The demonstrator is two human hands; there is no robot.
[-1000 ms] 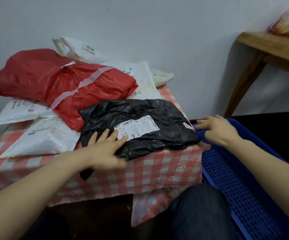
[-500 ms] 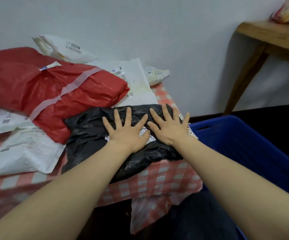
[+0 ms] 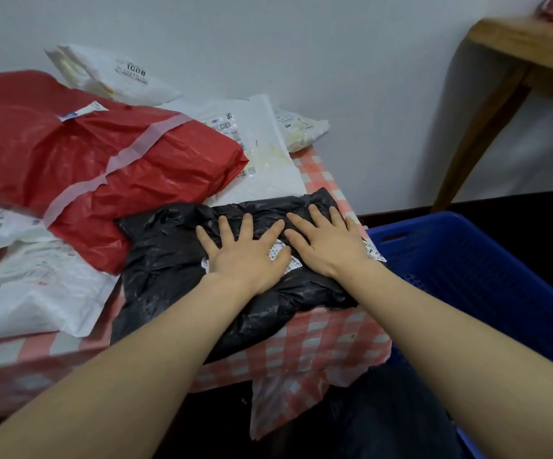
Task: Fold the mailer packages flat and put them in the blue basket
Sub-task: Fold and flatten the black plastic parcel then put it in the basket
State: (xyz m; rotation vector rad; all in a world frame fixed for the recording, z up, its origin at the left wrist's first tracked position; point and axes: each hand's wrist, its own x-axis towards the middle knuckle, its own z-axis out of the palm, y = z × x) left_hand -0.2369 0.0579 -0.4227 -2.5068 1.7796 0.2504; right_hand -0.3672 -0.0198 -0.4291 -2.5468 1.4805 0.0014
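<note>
Black mailer (image 3: 182, 260) on desk (image 3: 301, 342) front-right corner, overhanging the edge. Left hand (image 3: 247, 256) + right hand (image 3: 329, 246) pressing flat on it, fingers spread, gripping nothing. Risk: slick plastic slides off the edge under the push. Count: 1 black, 1 red mailer (image 3: 86, 160), approx 5 white; 1 blue basket (image 3: 487, 279) just right.

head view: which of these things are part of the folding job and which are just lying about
Part of the job:
crinkled black plastic mailer under left hand and right hand
taped red plastic mailer
white plastic mailers
blue plastic basket

Just lying about:
wooden side table
red-and-white checked tablecloth
</note>
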